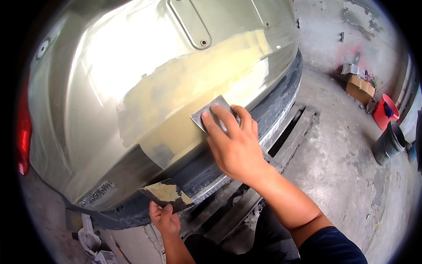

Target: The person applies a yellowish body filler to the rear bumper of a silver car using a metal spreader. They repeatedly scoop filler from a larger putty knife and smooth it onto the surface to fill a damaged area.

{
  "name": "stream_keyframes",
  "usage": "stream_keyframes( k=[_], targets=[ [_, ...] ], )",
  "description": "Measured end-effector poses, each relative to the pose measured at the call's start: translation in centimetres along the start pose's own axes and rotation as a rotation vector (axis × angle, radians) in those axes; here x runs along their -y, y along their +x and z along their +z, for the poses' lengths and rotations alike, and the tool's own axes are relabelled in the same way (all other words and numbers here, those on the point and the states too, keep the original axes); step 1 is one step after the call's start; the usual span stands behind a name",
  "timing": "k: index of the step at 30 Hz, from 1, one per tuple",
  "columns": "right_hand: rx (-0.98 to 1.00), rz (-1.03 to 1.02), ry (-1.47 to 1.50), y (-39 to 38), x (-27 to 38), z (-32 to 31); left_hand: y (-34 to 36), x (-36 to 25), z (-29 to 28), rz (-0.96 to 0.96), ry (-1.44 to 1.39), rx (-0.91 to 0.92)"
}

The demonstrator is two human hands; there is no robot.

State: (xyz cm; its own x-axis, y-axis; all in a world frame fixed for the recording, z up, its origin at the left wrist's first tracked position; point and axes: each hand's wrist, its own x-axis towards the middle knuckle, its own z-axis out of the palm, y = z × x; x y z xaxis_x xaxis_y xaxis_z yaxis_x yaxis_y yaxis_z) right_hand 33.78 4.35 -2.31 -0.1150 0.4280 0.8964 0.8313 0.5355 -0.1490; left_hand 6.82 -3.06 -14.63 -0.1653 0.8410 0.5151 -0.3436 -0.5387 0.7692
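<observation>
My right hand [235, 141] grips a flat grey putty spreader [205, 115], fingers pressed on its face. The spreader lies against a wide patch of pale yellow body filler [184, 94] on the silver-beige rear panel [103, 119] of a car. Lower down, my left hand [165, 219] pinches the lower edge of a dark mixing board [169, 193] between thumb and fingers. A smear of the same yellow filler covers part of that board. It is tilted in front of the dark bumper [198, 174].
A red tail light [24, 127] is at the far left. Right of the car, a cardboard box [360, 88], a red bucket [387, 112] and a dark bucket [390, 143] stand by the wall. Below the bumper, a slotted channel [285, 136] runs along the concrete floor.
</observation>
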Motion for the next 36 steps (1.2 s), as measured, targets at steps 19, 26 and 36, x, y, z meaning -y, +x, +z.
stream_keyframes(
  k=[19, 26, 36],
  targets=[
    [0.181, 0.029, -0.001, -4.6, -0.1, 0.3, 0.0, -0.3, 0.8, -0.014, -0.053, -0.024],
    [0.234, 0.081, -0.012, -4.1, -0.4, -2.6, 0.3, -0.4, 0.3, -0.024, -0.038, -0.024],
    [0.008, 0.074, 0.034, 0.6, -3.5, -2.2, 0.4, -0.6, 1.3, -0.016, -0.038, -0.066]
  ],
)
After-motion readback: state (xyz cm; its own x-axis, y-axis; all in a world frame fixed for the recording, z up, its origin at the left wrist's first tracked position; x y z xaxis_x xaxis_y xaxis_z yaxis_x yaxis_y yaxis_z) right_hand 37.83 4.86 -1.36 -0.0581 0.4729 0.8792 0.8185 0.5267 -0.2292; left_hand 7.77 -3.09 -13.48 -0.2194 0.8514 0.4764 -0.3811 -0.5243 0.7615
